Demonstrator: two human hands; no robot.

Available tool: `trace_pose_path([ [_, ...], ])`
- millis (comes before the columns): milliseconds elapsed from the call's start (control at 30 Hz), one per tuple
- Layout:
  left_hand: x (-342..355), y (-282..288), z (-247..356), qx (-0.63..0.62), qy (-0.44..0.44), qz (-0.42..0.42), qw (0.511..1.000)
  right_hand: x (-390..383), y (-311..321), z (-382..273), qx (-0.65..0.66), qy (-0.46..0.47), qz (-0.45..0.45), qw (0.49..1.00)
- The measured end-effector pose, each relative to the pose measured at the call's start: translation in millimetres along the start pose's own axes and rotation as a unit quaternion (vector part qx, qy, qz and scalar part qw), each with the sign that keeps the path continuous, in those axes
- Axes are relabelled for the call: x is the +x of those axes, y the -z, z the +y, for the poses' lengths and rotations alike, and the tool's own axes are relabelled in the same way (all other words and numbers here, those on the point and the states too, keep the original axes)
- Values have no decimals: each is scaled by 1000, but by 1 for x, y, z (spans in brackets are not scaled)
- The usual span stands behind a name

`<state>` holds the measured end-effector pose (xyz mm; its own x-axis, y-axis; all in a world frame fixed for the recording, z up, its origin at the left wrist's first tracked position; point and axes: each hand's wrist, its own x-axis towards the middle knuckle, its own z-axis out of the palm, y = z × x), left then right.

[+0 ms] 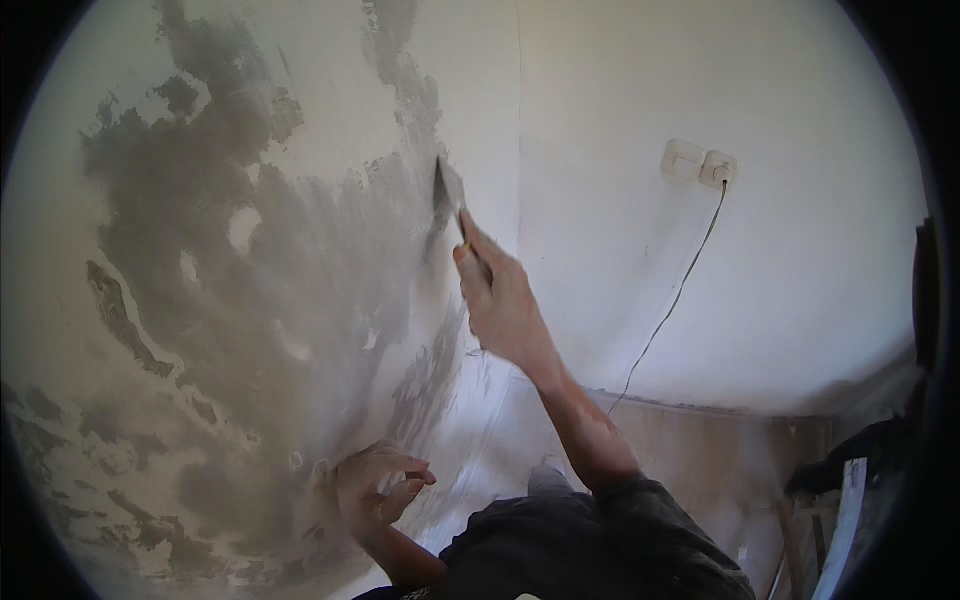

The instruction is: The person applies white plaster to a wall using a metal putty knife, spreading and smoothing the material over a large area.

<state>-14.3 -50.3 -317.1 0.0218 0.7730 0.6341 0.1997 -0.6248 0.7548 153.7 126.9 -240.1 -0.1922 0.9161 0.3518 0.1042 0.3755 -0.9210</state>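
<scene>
My right hand [505,310] is closed round the handle of a putty knife [450,190]. The knife's metal blade points up and lies at the wall [230,190] on the left, close to the room corner. Grey patches show on that wall where the pale coating is gone, with ragged edges and small white islands. Low in the picture, my left hand [375,485] is loosely curled near the wall. A gap shows between its thumb and fingers, and I see nothing in it. Whether it touches the wall I cannot tell.
A light switch [683,160] and a socket [719,170] sit on the pale right wall. From the socket a plugged-in cord [682,295] hangs to the brownish floor [715,450]. At lower right stand a white strip [842,525] and dark items. Whitish debris lies along the left wall's foot.
</scene>
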Motion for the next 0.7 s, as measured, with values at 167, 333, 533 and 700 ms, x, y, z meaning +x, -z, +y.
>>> trace_pose_path([
  [167, 2, -1, 2, 14, -7, -1, 1000, 17, -8, 21, -56, 162, 89, 981],
  [333, -1, -1, -3, -9, 20, 10, 1000, 31, 7, -3, -17, 41, 32, 999],
  [533, 4, -2, 8, 49, -12, -3, 999, 8, -8, 11, -47, 93, 40, 994],
  [700, 3, -5, 1, -2, 9, -6, 1000, 27, 5, 4, -7, 49, 38, 998],
])
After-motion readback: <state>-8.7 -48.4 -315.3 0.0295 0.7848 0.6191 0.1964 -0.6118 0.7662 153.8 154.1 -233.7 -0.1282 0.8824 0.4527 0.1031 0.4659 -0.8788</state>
